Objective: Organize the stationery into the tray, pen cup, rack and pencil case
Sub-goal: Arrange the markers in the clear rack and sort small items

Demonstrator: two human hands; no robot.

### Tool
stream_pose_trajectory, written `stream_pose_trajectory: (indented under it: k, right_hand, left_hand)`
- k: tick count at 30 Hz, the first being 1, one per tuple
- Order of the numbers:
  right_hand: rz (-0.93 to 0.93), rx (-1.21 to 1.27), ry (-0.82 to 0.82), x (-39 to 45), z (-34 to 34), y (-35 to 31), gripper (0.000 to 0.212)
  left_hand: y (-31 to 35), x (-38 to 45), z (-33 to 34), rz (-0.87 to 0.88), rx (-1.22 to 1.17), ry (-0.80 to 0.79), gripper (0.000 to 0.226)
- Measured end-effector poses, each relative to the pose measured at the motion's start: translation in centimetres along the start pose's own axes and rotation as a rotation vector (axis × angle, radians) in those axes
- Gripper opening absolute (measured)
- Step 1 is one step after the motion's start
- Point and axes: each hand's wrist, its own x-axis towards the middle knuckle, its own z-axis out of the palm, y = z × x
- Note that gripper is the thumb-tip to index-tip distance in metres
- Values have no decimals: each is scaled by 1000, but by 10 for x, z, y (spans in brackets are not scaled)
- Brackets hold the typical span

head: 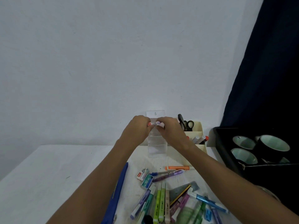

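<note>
Lilac-pink small item (159, 124) pinched between left hand (140, 126) and right hand (169, 129), hands together, directly over clear rack (156, 147); rack's slots just below, nearer camera.

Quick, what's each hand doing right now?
Left hand: pinches a small pink item.
Right hand: pinches a small lilac item.

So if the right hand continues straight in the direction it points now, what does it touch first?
Probably the left hand: the right hand points leftward at it, both pinching a small pink and lilac item before the clear acrylic rack. Depth is unclear.
</note>
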Motion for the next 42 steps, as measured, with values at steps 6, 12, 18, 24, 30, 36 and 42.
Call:
stream_pose_trajectory:
  k: [6,12,18,24,30,36,42]
  right_hand:
    - [30,-25,-81,10,18,0,17]
    - [42,-73,-83,12,25,2,16]
    - [38,-111,-66,16,30,7,20]
    - [14,-165,-49,11,32,14,25]
    - [-12,-108,-141,-3,26,6,56]
    - [-83,-50,-80,-51,14,13,35]
    - [241,-341,-661,-89,11,54,39]
  left_hand:
    - [-7,15,10,-35,14,-69,30]
    - [-21,17,23,-5,79,-17,27]
    - [-20,18,27,43,123,97,25]
    - [-12,17,33,20,123,99,18]
    - [-11,-4,33,60,97,61,37]
    - [-14,-70,48,-63,-97,-48,48]
    - [-9,-83,85,-64,14,-479,35]
